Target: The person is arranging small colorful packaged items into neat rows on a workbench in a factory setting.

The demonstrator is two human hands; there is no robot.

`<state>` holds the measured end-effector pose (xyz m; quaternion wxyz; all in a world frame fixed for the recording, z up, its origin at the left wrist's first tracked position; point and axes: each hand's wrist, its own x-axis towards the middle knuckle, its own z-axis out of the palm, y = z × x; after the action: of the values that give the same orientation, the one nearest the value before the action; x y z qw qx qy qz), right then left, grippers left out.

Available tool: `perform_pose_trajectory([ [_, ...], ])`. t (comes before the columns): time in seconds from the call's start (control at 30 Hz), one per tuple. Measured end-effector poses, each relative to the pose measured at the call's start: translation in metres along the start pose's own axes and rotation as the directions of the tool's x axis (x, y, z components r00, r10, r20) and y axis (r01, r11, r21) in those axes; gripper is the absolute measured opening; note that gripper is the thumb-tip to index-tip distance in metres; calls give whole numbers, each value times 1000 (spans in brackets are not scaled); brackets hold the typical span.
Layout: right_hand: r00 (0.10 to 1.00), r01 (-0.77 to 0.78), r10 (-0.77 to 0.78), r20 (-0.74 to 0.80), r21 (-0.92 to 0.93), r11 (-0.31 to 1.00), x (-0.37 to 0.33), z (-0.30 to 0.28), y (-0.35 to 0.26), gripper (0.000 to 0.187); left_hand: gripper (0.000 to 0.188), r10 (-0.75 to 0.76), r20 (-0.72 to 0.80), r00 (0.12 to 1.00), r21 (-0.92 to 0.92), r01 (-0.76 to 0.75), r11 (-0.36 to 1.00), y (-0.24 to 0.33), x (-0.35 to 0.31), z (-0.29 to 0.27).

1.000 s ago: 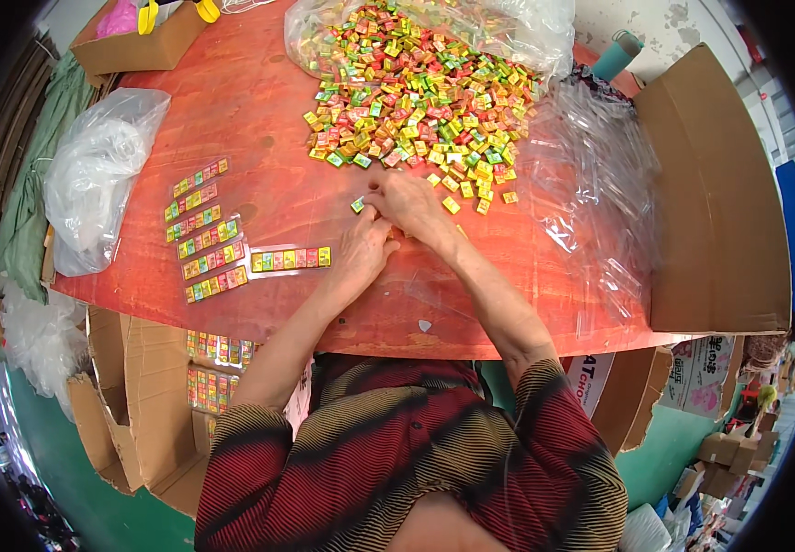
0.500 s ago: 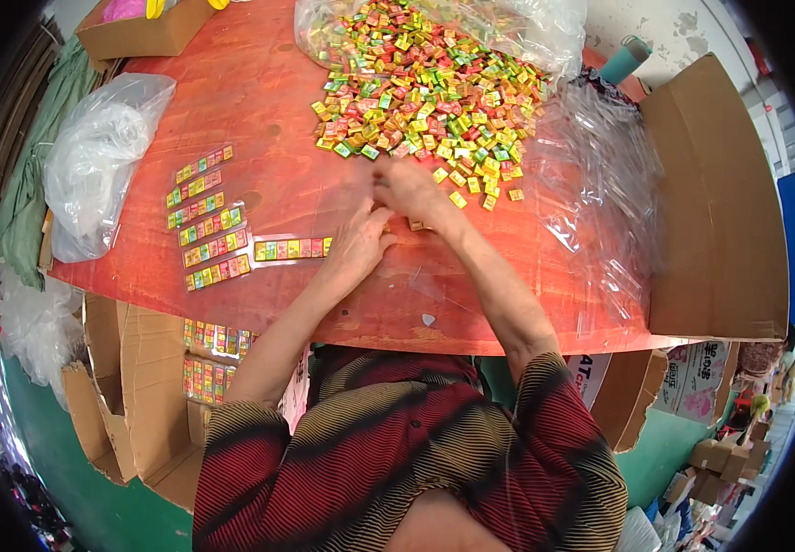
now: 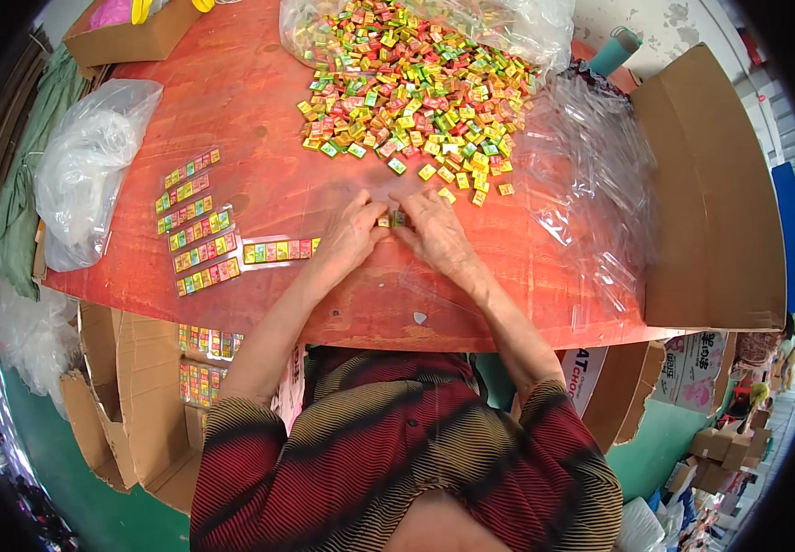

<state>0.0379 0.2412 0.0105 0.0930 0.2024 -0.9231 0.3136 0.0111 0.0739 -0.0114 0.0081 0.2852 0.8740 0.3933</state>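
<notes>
My left hand (image 3: 348,235) and my right hand (image 3: 436,235) meet near the middle of the red table, fingers bent inward. Between their fingertips sit a few small yellow and green blocks (image 3: 389,220), pinched from both sides and partly covered. Just beyond my hands lies a big heap of small coloured blocks (image 3: 425,101) in yellow, green, red and orange. Left of my left hand, a clear strip pack (image 3: 278,250) holds a row of such blocks. Several more filled strip packs (image 3: 197,225) are stacked in a slanting column farther left.
Empty clear sleeves (image 3: 590,184) lie in a pile at the right, beside an upright cardboard panel (image 3: 710,193). Clear plastic bags (image 3: 94,170) rest on the left edge. A teal bottle (image 3: 614,53) stands far right. An open carton (image 3: 154,396) below the table's left edge holds filled packs.
My right hand has drawn back from the edge of the heap toward me, bringing its fingers down beside my left hand at the small blocks. The whole view has shifted slightly.
</notes>
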Motion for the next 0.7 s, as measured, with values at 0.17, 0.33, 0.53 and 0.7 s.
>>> perform_pose_trajectory([
  [0.17, 999, 24, -33, -33, -252, 967, -3, 3, -2, 29, 39, -21, 5, 1000, 22, 21, 1000, 6, -2, -10],
  [0.33, 988, -108, 94, -122, -110, 988, 23, -6, 11, 27, 44, -37, 19, 999, 35, 36, 999, 6, -2, -7],
  [0.53, 926, -275, 253, -278, -41, 961, 45, -12, 32, 15, 48, -3, 9, 1000, 121, 2, 993, 18, 2, 1],
  [0.7, 944, -313, 248, -216, -356, 881, 75, 10, 45, 12, 35, 83, -51, 995, 195, -71, 978, 17, 2, 12],
])
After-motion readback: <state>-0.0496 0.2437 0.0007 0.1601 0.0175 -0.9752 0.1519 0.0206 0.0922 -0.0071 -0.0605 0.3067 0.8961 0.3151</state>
